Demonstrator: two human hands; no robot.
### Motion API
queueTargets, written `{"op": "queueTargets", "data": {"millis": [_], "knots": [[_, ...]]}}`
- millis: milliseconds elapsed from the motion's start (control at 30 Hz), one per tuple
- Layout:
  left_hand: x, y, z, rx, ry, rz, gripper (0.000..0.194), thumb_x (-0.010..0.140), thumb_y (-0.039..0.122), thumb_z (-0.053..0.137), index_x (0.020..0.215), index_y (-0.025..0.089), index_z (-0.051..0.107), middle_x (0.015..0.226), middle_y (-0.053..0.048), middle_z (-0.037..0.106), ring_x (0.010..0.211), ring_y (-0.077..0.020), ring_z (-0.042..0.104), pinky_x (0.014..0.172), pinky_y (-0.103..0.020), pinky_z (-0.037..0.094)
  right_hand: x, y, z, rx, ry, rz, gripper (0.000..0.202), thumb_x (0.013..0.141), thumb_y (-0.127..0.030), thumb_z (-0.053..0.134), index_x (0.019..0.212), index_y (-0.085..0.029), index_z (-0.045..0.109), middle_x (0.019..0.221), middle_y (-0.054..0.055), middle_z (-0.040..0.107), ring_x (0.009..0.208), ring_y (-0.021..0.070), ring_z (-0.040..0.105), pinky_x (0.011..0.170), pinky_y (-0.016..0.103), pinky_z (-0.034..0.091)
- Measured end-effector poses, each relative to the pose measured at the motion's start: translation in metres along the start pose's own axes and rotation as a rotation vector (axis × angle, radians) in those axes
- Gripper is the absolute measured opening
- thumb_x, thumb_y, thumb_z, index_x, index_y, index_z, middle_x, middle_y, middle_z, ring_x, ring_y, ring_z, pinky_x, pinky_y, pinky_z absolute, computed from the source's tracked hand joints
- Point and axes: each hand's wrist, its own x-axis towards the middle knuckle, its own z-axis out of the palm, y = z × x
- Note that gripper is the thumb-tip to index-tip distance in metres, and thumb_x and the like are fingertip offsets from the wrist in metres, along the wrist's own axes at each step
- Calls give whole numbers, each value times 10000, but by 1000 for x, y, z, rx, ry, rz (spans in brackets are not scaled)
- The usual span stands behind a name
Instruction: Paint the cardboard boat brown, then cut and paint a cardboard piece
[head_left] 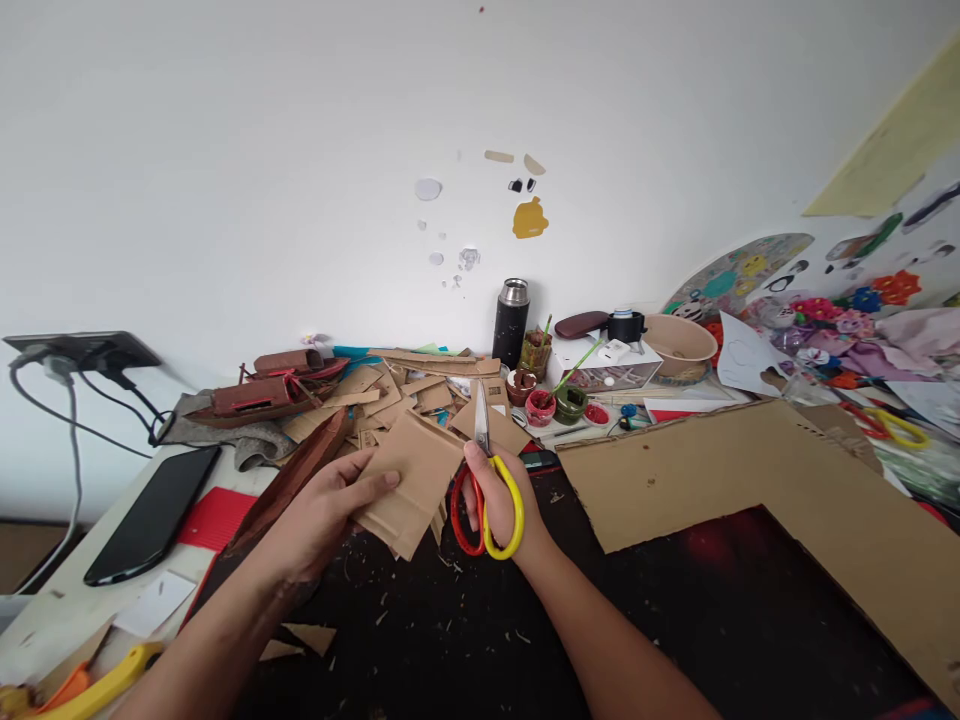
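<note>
Head view: left hand (326, 515) pinches cardboard piece (416, 475) above black mat (442, 650); right hand (531, 510) grasps scissors (482, 428) just right of it, pointing far. Cutting step seems in hand; snip would call for opening scissors, steadying cardboard piece.

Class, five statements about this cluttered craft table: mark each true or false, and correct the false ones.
1. The left hand holds brown cardboard and the right hand holds scissors. True.
2. The scissors have two blue handles. False: one is red, the other yellow.
3. An L-shaped cardboard sheet lies to the right of the scissors. True.
4. A yellow sticker is on the wall above the black flask. True.
5. The flask lies on its side. False: it stands upright.
</note>
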Motion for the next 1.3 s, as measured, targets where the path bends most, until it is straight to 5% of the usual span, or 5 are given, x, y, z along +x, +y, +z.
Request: {"op": "queueTargets", "data": {"millis": [167,333,500,900,1300], "knots": [[1,-1,-4,25,-83,-103,470,585,381,1017,924,142,796,846,-110,789,728,-260,749,658,-329,614,-2,-1,1,31,-62,69,614,807,-814,715,873,-217,591,415,-93,474,303,103,416,315,198,328],[7,-9,-3,-125,29,21,542,631,506,979,995,154,788,697,-23,678,499,-128,568,374,-196,397,0,0,2,63,51,43,594,802,-793,718,876,-221,575,401,-93,480,298,108,426,316,200,327],[4,-16,16,-58,-87,20,507,642,482,989,923,140,742,715,-83,728,548,-191,660,464,-260,511,5,3,-2,97,130,10,552,822,-748,731,839,-227,547,422,-88,491,308,106,439,323,201,340],[22,-3,-15,-98,397,511,403,812,518,850,948,200,645,615,64,588,395,-86,494,357,-183,337,-10,15,11,-18,-262,22,574,928,-761,644,967,-189,645,514,-39,621,418,146,606,445,220,490],[16,6,-20,-133,402,534,358,836,481,835,912,199,627,599,56,577,389,-86,458,361,-188,348,-17,16,16,-41,-465,127,830,720,-861,784,1182,-179,683,836,56,755,733,215,767,707,321,602]]}}
